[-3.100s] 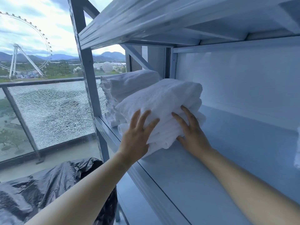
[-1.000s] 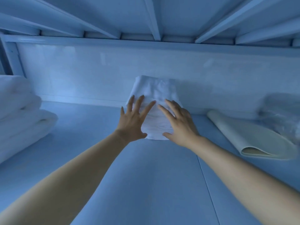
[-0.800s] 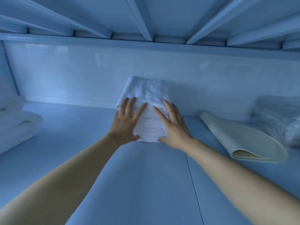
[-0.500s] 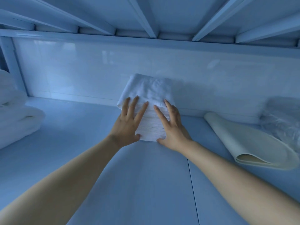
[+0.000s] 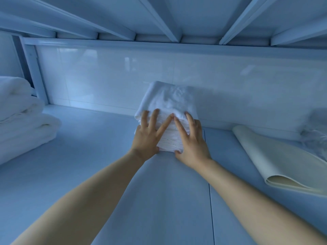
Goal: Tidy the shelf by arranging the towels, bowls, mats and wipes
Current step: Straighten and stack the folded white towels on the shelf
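Left edge of the shelf (image 5: 85, 156): large folded towels (image 5: 23, 121) piled up, white, well apart from the hands. Mid-shelf, at the back edge: left hand (image 5: 147, 137) is flat with fingers straight and spread, pressing the front face of the small towel stack (image 5: 169, 101). The stack is white, many thin folded layers, with its rear side against or just off the back wall (image 5: 106, 80); cannot tell which. Right hand (image 5: 192, 140) mirrors it, flat with fingers straight, on the right half of the same face. Forefingers nearly meet at the stack's top front edge. Neither hand grips anything, both only push. Toward the right edge: rolled mat (image 5: 276, 161), cream, lying diagonally with its open end facing front, near the stack but not touching. Far right edge: wrapped bundle (image 5: 316, 131), clear plastic, contents unclear.

Step in hand, likely: squaring the small stack against the back. To do it well, push with both palms evenly so the stack doesn't twist, and keep pressure low on the layers so the loose top fold doesn't slide or bunch. Line the front face up parallel to the shelf's back edge and leave a gap to the mat.

No brands, labels or readable writing visible.
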`<state>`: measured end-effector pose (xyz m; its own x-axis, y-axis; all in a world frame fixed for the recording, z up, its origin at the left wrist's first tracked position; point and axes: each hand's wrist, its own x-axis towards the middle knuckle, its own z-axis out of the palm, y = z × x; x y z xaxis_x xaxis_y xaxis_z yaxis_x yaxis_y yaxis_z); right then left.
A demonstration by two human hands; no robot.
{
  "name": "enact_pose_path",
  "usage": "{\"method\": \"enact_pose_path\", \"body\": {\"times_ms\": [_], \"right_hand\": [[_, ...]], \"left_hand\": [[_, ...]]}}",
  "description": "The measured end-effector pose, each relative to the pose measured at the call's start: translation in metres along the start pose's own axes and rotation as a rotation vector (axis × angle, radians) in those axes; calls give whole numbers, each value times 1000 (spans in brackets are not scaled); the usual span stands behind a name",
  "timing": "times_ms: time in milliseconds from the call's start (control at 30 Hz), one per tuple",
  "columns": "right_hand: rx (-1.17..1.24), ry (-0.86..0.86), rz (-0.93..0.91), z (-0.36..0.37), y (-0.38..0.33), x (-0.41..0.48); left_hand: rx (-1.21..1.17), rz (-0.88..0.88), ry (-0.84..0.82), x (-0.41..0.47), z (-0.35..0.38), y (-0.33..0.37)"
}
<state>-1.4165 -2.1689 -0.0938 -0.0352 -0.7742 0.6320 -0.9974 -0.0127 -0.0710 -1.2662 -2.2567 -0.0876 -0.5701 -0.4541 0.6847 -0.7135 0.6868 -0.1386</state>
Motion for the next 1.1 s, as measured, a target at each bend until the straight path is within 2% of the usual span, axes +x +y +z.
{"method": "enact_pose_path", "body": {"times_ms": [200,433,933,1100], "right_hand": [[-10,13,7,-6,-6,-6],[-32,16,-10,-19,-36,-21],[97,40,-161,-42,-197,-61],[214,-4,-257,-40,-252,-64]], "left_hand": [[66,34,65,-5,-9,-3],[38,27,86,-31,-33,-16],[47,27,63,-153,-133,-114],[167,-52,19,-193,-162,-156]]}}
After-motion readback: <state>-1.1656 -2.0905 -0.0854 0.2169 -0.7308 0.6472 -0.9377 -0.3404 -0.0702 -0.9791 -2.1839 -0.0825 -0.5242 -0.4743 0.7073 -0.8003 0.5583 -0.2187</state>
